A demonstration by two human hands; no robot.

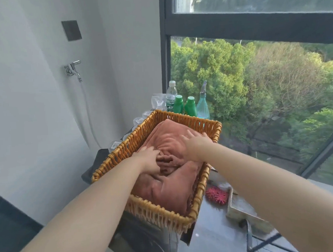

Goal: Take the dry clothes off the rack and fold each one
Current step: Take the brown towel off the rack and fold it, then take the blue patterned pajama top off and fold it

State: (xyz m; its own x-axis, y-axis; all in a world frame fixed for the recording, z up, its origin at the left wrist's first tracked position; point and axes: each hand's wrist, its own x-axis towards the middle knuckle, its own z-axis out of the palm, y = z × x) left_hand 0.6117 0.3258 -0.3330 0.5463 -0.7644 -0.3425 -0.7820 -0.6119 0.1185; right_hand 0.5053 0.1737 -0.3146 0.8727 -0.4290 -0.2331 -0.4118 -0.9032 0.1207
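Observation:
A woven wicker basket [116,156] stands on a dark machine top in the middle of the head view. Rust-brown cloth [168,133] fills it, partly folded and bunched in the middle. My left hand [149,159] lies on the cloth near the basket's left wall, its fingers curled into the bunched folds. My right hand [196,143] rests flat on the cloth toward the basket's far right corner, fingers spread. No drying rack is visible.
Behind the basket stand a water bottle [171,95], two green bottles [190,106] and a clear spray bottle [202,104]. A large window [253,23] is to the right, a wall tap [72,69] to the left. Red spiky balls [216,195] lie on the sill.

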